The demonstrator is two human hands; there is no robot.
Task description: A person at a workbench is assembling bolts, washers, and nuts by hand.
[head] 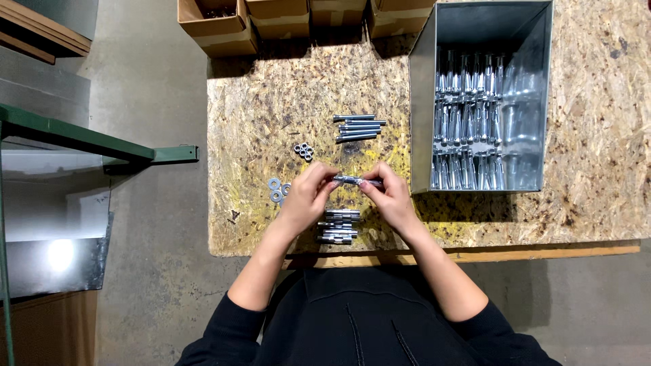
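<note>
Both my hands hold one long silver bolt (354,180) level above the chipboard table (271,102). My left hand (308,196) pinches its left end, and my right hand (390,196) grips its right end. Just below my hands lies a small pile of assembled bolts (339,227). A few washers (277,190) rest left of my left hand. A cluster of nuts (304,150) sits above them. Several bare bolts (357,127) lie in a row farther back.
A tall metal bin (422,95) at the right holds rows of several finished bolts (468,129). Cardboard boxes (220,24) stand along the table's far edge. A green metal frame (88,139) and a grey metal sheet (54,264) are on the left over the concrete floor.
</note>
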